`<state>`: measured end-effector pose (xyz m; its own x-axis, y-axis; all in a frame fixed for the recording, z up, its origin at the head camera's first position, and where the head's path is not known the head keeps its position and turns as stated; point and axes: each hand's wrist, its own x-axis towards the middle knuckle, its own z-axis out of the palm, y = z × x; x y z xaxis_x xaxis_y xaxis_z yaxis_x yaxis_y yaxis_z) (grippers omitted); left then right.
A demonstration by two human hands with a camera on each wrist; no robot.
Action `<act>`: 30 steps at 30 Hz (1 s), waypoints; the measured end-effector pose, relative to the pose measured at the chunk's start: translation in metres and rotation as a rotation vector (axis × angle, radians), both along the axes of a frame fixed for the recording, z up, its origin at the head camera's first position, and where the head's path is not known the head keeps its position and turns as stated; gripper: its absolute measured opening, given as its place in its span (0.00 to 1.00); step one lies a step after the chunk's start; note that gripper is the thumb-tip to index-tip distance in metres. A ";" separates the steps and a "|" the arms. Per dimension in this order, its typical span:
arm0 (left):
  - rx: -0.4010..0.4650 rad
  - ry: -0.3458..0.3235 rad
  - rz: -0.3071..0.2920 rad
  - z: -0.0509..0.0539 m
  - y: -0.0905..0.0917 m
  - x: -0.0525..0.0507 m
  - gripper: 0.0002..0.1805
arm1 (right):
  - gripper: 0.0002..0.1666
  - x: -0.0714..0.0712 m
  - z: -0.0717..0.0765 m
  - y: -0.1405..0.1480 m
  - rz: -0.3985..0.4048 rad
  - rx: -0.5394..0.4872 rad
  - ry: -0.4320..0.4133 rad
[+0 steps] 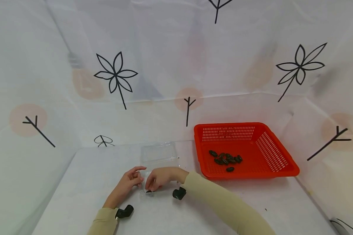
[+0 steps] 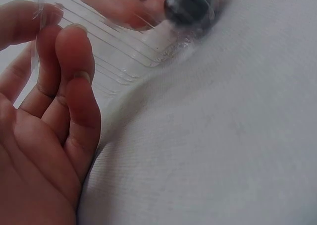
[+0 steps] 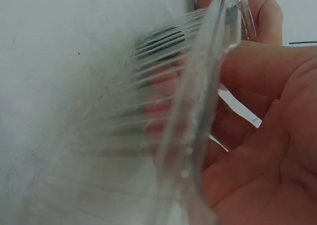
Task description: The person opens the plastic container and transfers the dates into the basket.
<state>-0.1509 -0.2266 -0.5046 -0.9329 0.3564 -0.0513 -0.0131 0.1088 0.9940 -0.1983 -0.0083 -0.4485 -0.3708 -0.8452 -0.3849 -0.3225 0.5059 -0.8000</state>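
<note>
A clear plastic clamshell box (image 1: 164, 192) lies on the white table with its lid (image 1: 159, 152) folded back behind it. My left hand (image 1: 128, 181) is at the box's left side, fingers bent, holding the clear rim. My right hand (image 1: 160, 179) reaches down inside the box. Its fingertips pinch a dark oval fruit (image 2: 188, 6) low by the front wall. Through the ribbed plastic (image 3: 163, 101) in the right wrist view, this fruit and the fingertips show blurred. The fruit's exact kind is unclear.
To the right rear stands a red plastic basket (image 1: 267, 169) with slotted walls. Several dark oval fruits (image 1: 225, 159) lie in its left half. White patterned sheeting (image 1: 164, 120) closes off the back and sides. A small dark speck (image 1: 265, 209) lies at the right front.
</note>
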 end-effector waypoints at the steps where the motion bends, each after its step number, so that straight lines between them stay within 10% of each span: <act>1: 0.001 0.000 0.000 0.000 0.000 0.000 0.27 | 0.14 0.000 0.000 -0.001 -0.001 -0.001 -0.003; 30: -0.067 -0.022 0.051 -0.003 0.002 0.000 0.24 | 0.14 -0.006 0.027 0.029 -0.016 -0.061 0.022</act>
